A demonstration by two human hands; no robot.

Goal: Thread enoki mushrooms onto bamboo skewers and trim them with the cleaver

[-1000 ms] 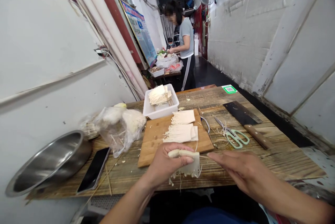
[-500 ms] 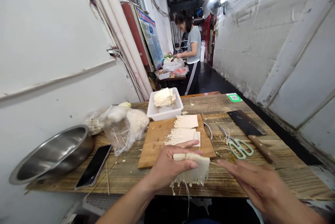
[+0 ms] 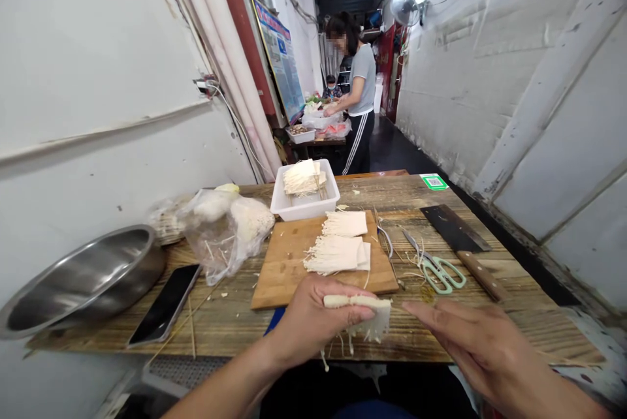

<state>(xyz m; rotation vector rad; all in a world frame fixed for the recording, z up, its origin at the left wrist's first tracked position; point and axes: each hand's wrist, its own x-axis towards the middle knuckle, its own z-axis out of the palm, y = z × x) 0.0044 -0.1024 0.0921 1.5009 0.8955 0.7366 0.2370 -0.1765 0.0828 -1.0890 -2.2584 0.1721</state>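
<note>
In the head view my left hand [image 3: 313, 314] grips a flat bunch of enoki mushrooms [image 3: 377, 321], its cut edge up and the thin stems and caps hanging down. To its right, my right hand [image 3: 470, 334] has its fingers pressed together, the fingertips close to the bunch's right edge. A thin bamboo skewer seems to run from those fingertips into the bunch; most of it is hidden. Beyond my hands, flat enoki pieces [image 3: 336, 256] lie on a wooden cutting board [image 3: 284, 262]. Skewered enoki [image 3: 301, 177] is piled in a white plastic tray [image 3: 306, 211] behind the board.
Green-handled scissors [image 3: 443, 275] and a cleaver [image 3: 455, 230] lie to the right. On the left are a phone [image 3: 166, 305], a steel basin [image 3: 88, 275] and a plastic bag of enoki [image 3: 225, 236]. A person [image 3: 360, 86] stands at another table farther back.
The enoki bunch has tilted in my left hand, so its cut edge shows more and its face less. My right hand stays beside it. The view has shifted slightly.
</note>
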